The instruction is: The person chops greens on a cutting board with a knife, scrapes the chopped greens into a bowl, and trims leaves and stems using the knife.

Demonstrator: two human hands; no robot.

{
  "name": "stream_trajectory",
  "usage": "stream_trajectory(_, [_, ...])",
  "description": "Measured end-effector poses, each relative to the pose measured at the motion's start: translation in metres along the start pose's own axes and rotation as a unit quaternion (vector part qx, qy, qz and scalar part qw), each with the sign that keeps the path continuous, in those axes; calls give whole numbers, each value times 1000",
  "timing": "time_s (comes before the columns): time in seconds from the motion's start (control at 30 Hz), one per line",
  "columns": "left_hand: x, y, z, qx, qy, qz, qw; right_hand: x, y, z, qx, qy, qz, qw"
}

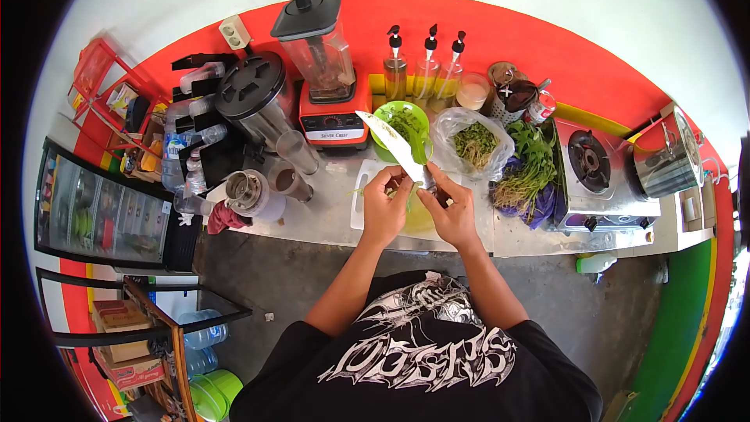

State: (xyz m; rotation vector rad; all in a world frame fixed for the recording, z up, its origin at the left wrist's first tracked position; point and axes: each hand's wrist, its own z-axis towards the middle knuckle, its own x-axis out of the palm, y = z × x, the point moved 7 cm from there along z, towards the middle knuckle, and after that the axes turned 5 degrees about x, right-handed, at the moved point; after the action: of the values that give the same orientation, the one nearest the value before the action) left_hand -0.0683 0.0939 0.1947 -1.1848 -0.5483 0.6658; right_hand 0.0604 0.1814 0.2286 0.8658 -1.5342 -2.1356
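A knife with a broad pale blade [393,146] points up and to the left over the counter, with green scraps stuck to it. My right hand [453,207] is closed around its handle end, which the fingers mostly cover. Close beside the blade's base, my left hand [387,205] is pinched on thin green stems [361,191], partly hidden by the fingers. Behind the blade stands a green bowl [423,113] with chopped greens in it. Beneath my hands lie a white cutting board [357,215] and a yellowish-green surface, partly covered by my hands.
A plastic bag of greens [474,141] and a leafy bunch [531,164] lie right of my hands, before a gas stove [591,164]. A red blender [334,113], pump bottles [428,70] and clear cups [291,180] stand behind and left. The counter edge runs near my forearms.
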Motion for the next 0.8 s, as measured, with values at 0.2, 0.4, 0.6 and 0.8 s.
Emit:
stream_trajectory(0.2, [-2,11,3,-27,7,-20,999,-20,-21,3,7,-131,40,991])
stream_trajectory(0.4, [-32,24,14,-46,-18,-82,995,-11,-64,12,124,-130,139,974])
stream_trajectory(0.6, [-71,28,22,-63,-28,-56,996,47,-155,-8,306,-79,206,926])
stream_trajectory(0.8, [-103,15,29,-40,-61,-22,997,89,-196,-24,400,15,210,892])
